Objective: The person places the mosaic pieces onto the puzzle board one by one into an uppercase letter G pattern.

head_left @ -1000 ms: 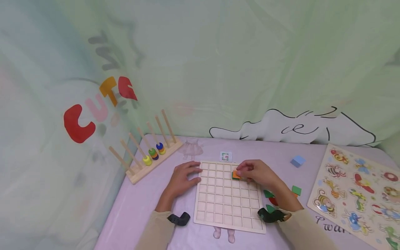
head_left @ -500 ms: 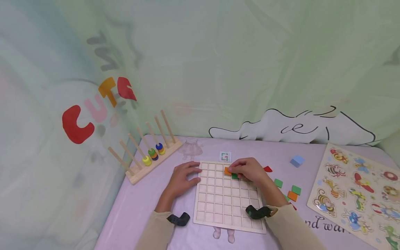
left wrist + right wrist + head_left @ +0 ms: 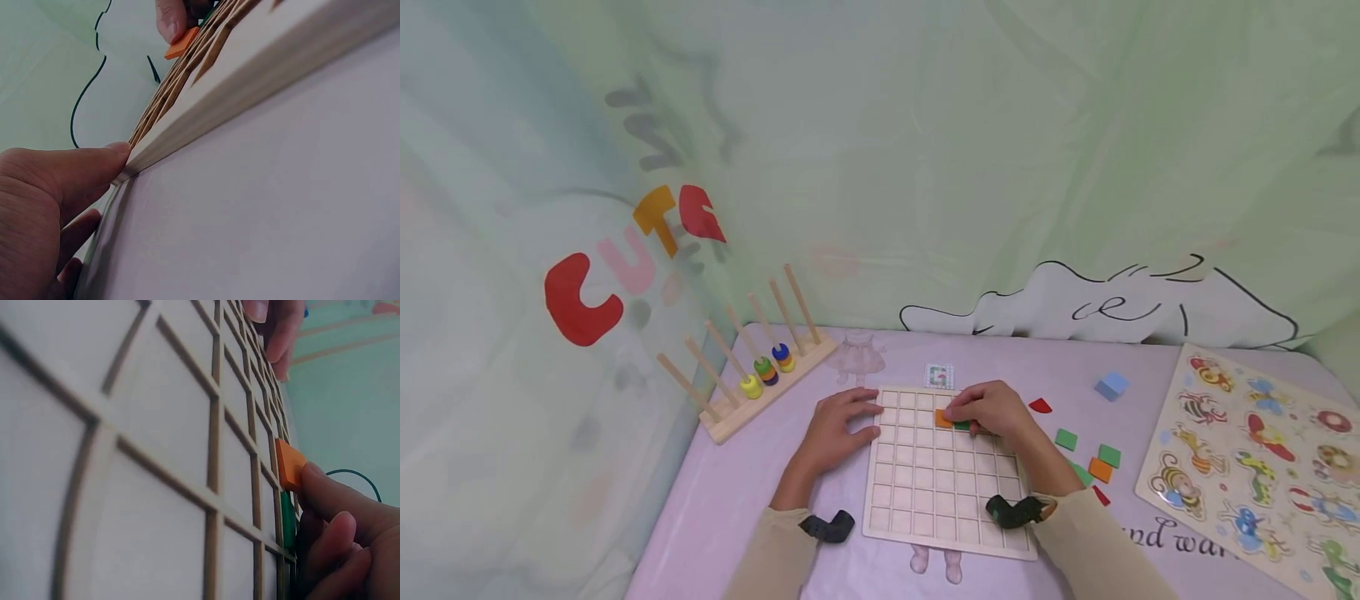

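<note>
A wooden grid board (image 3: 914, 501) lies in front of me. My left hand (image 3: 841, 429) rests at its left edge, fingers extended; in the left wrist view the thumb (image 3: 94, 169) touches the board's side. Over the upper part of the grid, my right hand (image 3: 997, 408) pinches an orange square tile (image 3: 942, 419). In the right wrist view this orange tile (image 3: 289, 465) is tilted against the grid, the thumb on its face. Just beside it a green tile (image 3: 287, 522) sits in a cell, partly hidden by the right hand in the head view.
Right of the board lie green tiles (image 3: 1066, 438), an orange tile (image 3: 1101, 470) and red pieces (image 3: 1041, 406). Further off are a blue block (image 3: 1112, 385) and an insect puzzle (image 3: 1232, 450). A pattern card (image 3: 939, 376) lies behind the board, a peg stacker (image 3: 760, 400) at left.
My right hand has moved left with the orange tile, from above the green tile to the cell beside it, then slightly nearer. Loose pieces at right have come into view. The left hand stays put.
</note>
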Tool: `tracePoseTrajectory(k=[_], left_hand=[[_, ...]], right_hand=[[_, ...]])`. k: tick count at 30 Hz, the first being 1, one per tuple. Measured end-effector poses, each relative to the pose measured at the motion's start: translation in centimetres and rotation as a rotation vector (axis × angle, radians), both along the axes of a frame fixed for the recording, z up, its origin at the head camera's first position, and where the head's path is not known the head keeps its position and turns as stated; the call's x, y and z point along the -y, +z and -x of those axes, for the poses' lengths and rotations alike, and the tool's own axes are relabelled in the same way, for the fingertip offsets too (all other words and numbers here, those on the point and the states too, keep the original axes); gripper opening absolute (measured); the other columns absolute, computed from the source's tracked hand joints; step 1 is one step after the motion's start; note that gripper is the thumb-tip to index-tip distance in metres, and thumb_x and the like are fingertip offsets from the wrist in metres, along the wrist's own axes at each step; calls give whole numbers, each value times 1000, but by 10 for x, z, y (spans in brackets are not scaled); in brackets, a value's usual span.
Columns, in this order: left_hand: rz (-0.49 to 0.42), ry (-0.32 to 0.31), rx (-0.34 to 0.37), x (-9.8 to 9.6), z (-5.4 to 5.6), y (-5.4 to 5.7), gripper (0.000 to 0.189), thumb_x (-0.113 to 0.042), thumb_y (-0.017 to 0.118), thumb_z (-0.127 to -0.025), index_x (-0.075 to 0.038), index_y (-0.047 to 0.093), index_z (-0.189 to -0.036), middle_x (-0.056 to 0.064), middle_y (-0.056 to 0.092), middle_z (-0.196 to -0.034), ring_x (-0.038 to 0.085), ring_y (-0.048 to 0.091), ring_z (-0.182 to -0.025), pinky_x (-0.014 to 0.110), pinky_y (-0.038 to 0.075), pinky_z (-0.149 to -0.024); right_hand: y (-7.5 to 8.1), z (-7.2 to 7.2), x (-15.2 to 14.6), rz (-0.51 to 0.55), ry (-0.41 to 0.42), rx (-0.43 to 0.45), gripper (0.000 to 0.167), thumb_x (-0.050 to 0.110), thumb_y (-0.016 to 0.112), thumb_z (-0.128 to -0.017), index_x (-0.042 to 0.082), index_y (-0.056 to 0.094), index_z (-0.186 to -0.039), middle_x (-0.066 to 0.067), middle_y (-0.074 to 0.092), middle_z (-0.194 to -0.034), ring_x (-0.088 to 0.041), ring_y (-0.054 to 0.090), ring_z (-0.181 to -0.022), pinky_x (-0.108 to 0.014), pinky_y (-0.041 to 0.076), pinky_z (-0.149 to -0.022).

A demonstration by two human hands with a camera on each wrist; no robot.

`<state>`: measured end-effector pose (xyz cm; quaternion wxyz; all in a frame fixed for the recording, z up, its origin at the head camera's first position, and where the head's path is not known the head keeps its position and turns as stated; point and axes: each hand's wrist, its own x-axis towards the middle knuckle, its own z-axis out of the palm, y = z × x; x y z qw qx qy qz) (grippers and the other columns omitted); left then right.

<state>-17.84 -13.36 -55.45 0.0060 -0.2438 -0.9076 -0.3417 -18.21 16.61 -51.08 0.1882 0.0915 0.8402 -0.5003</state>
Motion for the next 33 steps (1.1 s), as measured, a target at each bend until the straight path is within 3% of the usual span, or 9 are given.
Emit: tracePoseTrajectory(k=[9, 22, 33], left_hand=[[-12, 6, -36, -1, -3, 2, 30, -27, 77, -89, -18, 76, -118, 0, 63, -143, 25, 52, -140, 56, 35, -115], [-7, 15, 10, -1, -2, 1, 31, -28, 77, -90, -20, 76, -120, -2, 62, -144, 23, 50, -142, 53, 31, -118], [3, 17, -22, -1, -1, 0, 30, -29, 77, -90, -20, 76, -119, -3, 62, -143, 22, 52, -140, 53, 34, -116]], right_hand=[[-6, -2, 3, -42, 3, -46, 18, 28, 86, -81, 13, 78, -87, -2, 69, -85, -14, 56, -57, -29, 44, -58], [-4, -3, 4, -92, 5, -46, 17, 28, 86, -81, 15, 78, -88, -4, 69, -91, -16, 58, -58, -29, 45, -60], [-3, -3, 2, -85, 22, -52, 15, 25, 85, -83, 14, 78, -90, -4, 69, -86, -15, 58, -56, -28, 45, -59]])
